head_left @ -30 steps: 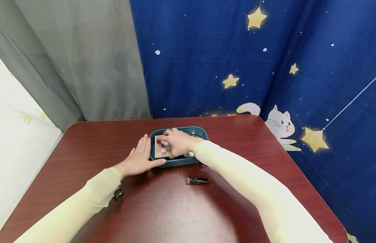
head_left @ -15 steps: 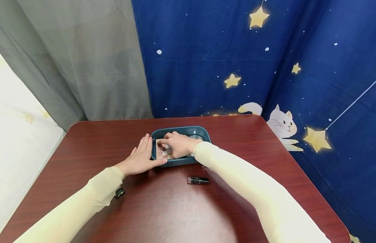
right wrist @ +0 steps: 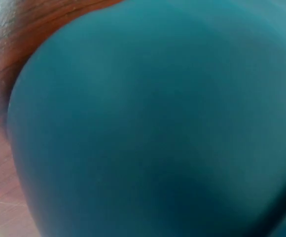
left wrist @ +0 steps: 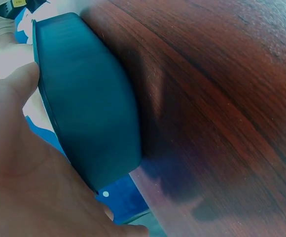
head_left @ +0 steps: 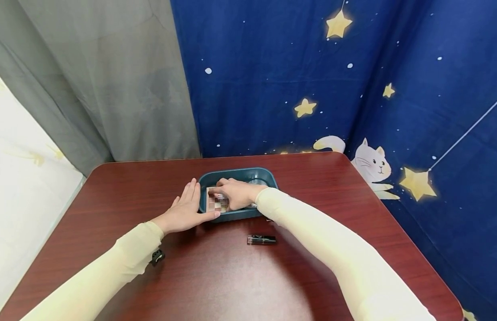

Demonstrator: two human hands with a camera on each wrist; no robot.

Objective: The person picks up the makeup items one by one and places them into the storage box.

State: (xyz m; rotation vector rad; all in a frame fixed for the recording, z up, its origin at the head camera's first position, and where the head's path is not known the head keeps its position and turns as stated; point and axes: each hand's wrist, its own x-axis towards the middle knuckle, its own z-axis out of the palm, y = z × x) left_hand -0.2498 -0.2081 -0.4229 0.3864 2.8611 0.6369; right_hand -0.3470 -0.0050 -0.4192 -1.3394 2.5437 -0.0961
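An eyeshadow palette [head_left: 211, 204] with a grid of pink and brown shades lies inside a dark teal tray [head_left: 236, 172], at its left end. My right hand [head_left: 241, 195] reaches into the tray from the right and grips the palette with bent fingers, covering its right part. Against the tray's left end rests my left hand [head_left: 181, 215], fingers straight, thumb along the near rim. The left wrist view has the tray's outer wall [left wrist: 89, 98] beside the thumb. Only the blurred tray fills most of the right wrist view; the hand is out of it.
A black lipstick tube [head_left: 261, 240] lies on the reddish-brown table [head_left: 216, 276] in front of the tray. Some clear round item [head_left: 258, 182] sits in the tray's right part, half hidden by the right hand. Curtains [head_left: 252, 89] hang behind the table's far edge.
My right hand and the palette have shifted slightly toward the tray's near side and appear lower in it. The left hand stays at the tray's left end. The lipstick has not moved.
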